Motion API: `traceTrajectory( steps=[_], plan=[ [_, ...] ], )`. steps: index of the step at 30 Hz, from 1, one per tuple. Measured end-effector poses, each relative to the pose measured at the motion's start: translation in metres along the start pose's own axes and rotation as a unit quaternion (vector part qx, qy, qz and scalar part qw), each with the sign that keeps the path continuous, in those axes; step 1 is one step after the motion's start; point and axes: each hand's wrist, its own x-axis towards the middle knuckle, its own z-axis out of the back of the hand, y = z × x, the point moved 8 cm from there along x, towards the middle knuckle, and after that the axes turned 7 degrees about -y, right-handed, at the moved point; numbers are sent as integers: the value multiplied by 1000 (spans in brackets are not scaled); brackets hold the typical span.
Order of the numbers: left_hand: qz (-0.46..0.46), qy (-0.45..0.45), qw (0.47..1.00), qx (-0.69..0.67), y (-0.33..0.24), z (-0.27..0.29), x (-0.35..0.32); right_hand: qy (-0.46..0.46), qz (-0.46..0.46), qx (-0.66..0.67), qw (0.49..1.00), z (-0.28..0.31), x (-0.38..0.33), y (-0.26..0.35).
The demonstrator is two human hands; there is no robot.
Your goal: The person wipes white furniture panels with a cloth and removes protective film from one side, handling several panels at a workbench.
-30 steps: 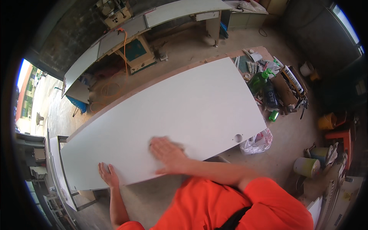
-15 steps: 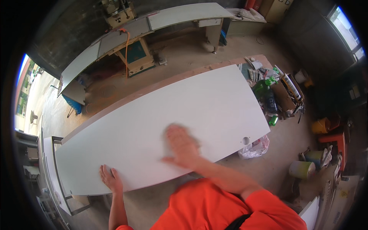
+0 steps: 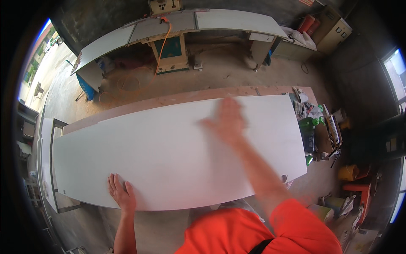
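A long white panel (image 3: 177, 156) lies flat before me on a worktable, with a round hole (image 3: 284, 178) near its right end. My left hand (image 3: 121, 192) rests on the panel's near edge, palm down, fingers stretched out and holding nothing. Over toward the far edge, my right hand (image 3: 228, 120) is spread flat on or just above the white surface. Motion smears it, but the thumb stands apart from the fingers and no tool shows in it.
Beyond the panel runs the table's brownish edge (image 3: 169, 100). Green bottles (image 3: 307, 131) and a caulking gun (image 3: 333, 129) crowd the right end. A long bench (image 3: 237, 20) with an orange hose (image 3: 163, 51) stands farther back. An orange stool (image 3: 359, 188) and buckets are at right.
My right hand has swept from the panel's middle toward its far edge, the arm reaching out farther. My left hand stays at the near edge. The whole view has shifted.
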Motion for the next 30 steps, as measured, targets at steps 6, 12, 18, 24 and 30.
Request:
traceTrajectory(
  steps=[6,12,18,24,30],
  plan=[
    [-16,5,1000,-21,2,4,16,130,324,130,928,-50,-67,255],
    [-10,10,1000,9,17,-1,10,31,-46,-70,996,37,60,-118],
    [-14,8,1000,19,20,-7,-2,-12,-142,-82,986,81,-47,-231],
    [-33,12,999,14,24,-17,9,-57,-171,-64,982,100,29,-259],
    [-22,14,999,33,27,-5,-2,-15,-174,-32,984,92,26,-274]
  ],
)
